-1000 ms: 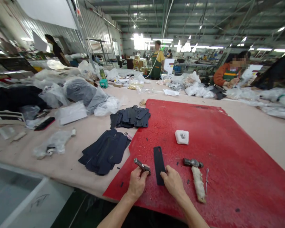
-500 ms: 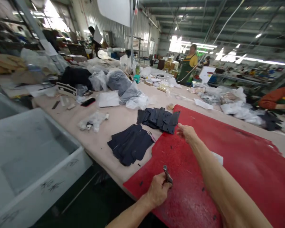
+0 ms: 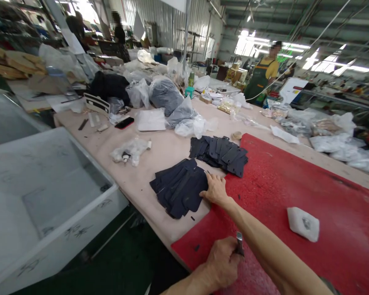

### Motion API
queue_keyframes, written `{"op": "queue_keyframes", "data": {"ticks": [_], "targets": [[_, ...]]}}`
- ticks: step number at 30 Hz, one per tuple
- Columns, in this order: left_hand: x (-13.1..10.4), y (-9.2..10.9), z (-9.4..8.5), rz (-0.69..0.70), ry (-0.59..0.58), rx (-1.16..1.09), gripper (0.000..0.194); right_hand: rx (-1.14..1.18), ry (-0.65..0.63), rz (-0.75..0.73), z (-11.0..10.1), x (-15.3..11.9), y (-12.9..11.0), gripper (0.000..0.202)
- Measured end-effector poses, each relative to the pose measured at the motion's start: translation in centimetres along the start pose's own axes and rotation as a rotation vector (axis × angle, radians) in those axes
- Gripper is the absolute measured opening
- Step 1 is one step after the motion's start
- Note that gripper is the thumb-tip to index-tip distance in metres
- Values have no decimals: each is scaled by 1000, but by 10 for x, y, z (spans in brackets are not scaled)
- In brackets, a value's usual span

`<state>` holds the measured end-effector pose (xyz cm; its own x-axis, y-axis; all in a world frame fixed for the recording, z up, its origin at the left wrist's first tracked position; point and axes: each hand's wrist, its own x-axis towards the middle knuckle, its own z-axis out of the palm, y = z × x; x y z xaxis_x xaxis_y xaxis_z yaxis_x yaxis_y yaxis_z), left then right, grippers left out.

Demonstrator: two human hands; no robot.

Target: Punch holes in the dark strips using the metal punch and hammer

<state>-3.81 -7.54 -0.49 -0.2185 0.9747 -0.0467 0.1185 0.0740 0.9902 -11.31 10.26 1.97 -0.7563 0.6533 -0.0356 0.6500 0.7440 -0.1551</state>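
Note:
My left hand [image 3: 223,262] is closed around a short metal tool, possibly a hole punch [image 3: 240,243], low over the red mat [image 3: 264,180]. The tool's lower end is hidden by my fingers. My right hand [image 3: 215,188] is at the right edge of a fanned pile of dark flat pieces [image 3: 180,186], thumb and fingers apart. Its fingertips touch or nearly touch the top piece. Just beyond lies a second fanned row of smaller dark pieces with holes [image 3: 219,152], its right end resting on the mat.
A white block [image 3: 303,224] sits on the mat to the right. Left of the table stands a large white bin [image 3: 92,213]. A bagged item [image 3: 132,151], a phone [image 3: 124,123] and plastic-wrapped bundles [image 3: 166,96] lie farther back. A person in an apron [image 3: 261,76] stands beyond the table.
My right hand has moved left and nearer, from the far row's end to the near pile. My left hand still holds the tool. The view has shifted, and the white block is now uncovered.

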Motion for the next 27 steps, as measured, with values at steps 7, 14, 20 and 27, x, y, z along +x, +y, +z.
{"op": "queue_keyframes", "data": {"ticks": [7,14,20,27], "targets": [[3,1,1,2,-7,-9,15,32,-8,-9,11,10,12,95],[3,-1,1,10,-12,8,16,125,55,21,7,13,10,75],[4,2,1,8,9,13,13,279,149,101,-28,-3,18,11],[7,5,0,81,19,32,15,406,560,30,-112,-102,68,6]]}}
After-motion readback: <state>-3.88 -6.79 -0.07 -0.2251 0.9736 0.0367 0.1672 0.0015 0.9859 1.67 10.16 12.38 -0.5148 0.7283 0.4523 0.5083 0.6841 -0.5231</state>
